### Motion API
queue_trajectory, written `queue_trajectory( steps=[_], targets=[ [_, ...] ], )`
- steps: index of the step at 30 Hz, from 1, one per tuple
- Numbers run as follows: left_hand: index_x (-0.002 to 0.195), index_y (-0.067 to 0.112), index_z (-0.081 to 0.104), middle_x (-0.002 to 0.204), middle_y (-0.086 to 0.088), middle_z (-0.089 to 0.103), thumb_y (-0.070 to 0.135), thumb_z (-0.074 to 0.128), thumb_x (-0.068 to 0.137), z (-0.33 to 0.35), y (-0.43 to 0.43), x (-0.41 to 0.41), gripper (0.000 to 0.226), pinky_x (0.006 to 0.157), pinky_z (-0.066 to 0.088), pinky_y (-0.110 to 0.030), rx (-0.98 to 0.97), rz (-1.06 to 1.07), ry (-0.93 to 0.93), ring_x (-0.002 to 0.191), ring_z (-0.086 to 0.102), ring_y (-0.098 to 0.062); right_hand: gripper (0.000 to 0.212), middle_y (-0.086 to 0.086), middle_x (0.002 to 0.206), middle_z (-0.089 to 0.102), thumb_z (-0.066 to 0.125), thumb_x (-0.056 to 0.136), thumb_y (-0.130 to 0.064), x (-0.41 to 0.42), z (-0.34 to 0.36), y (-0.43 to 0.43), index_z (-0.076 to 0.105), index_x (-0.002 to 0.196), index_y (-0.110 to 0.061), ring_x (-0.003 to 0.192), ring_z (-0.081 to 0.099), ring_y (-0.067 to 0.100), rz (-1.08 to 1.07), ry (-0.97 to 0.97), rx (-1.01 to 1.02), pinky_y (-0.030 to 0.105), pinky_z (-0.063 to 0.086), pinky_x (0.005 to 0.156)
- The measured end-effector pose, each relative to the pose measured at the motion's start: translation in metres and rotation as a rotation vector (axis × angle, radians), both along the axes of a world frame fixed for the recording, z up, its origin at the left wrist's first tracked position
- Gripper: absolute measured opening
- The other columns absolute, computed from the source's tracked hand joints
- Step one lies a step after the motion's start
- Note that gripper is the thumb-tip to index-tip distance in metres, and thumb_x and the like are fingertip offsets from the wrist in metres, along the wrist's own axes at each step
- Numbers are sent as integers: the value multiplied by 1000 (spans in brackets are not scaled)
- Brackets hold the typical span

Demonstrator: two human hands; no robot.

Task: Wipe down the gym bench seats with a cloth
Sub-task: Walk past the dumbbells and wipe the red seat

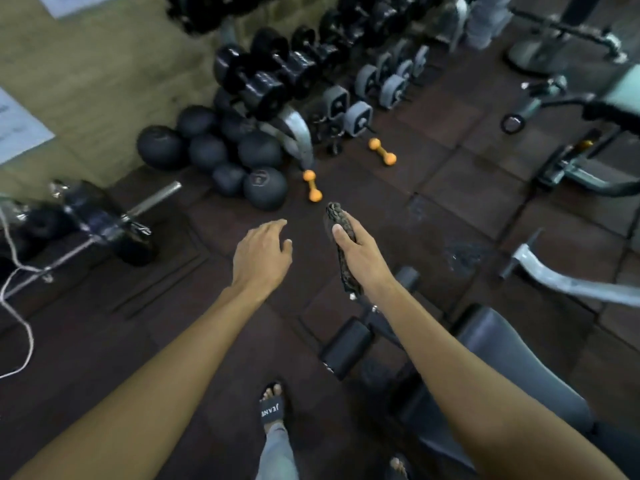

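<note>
My right hand (363, 252) grips a dark, rolled-up cloth (337, 218); the cloth sticks out past my fingers and hangs below my wrist. My left hand (261, 252) is stretched out beside it, empty, fingers loosely spread, a short gap from the cloth. Both hands hover over the dark floor. A black padded bench seat (512, 362) lies under my right forearm at the lower right, with its black foot roller (346, 348) to its left. Another bench with a pale green pad (623, 88) stands at the far right edge.
A dumbbell rack (294, 71) and a pile of black medicine balls (225, 157) stand ahead. Two orange dumbbells (382, 151) lie on the floor. A loaded barbell (100, 220) and a white cable (20, 327) lie at the left. My sandalled foot (272, 407) is below.
</note>
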State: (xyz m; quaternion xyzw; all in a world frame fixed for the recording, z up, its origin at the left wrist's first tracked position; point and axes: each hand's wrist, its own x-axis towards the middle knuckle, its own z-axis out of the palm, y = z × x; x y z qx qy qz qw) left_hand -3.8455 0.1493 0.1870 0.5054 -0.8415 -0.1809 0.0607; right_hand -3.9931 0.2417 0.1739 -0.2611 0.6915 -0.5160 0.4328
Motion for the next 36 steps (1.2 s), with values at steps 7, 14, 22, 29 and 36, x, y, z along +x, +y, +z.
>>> queue_trajectory(
  steps=[7,14,22,29,36],
  targets=[
    [142,22,46,138,-5,55,29,49,97,36,-138,87,46,100,40,-40,55,62,-66,125,51,-29,43,-5,136,60,51,100,-37,82,23,-153,50,142,-27,123,57,14,20,-60,-16,40,43,109],
    [141,21,49,137,-3,57,28,49,97,52,-242,51,44,100,43,-40,70,-95,-61,123,52,-26,44,-8,135,59,51,98,-40,49,47,-229,49,141,-32,123,56,13,-146,-50,-9,39,43,109],
    [138,22,52,130,-3,60,30,48,97,59,-349,-98,41,96,46,-41,23,-387,-47,120,55,-25,40,-7,130,64,51,99,-43,-66,43,-293,52,138,-35,115,62,16,-432,-110,-62,45,50,102],
    [133,22,56,124,-5,64,30,51,95,79,-427,-239,39,95,49,-42,25,-587,-36,117,58,-28,42,-2,129,64,52,99,-41,-175,60,-358,52,139,-30,116,62,20,-653,-106,-98,46,49,103],
    [133,23,55,129,-3,63,31,50,95,92,-474,-393,39,97,48,-43,13,-786,-23,119,58,-27,39,-4,129,64,53,100,-34,-294,76,-389,54,138,-24,118,60,15,-839,-57,-138,39,47,105]
  ],
)
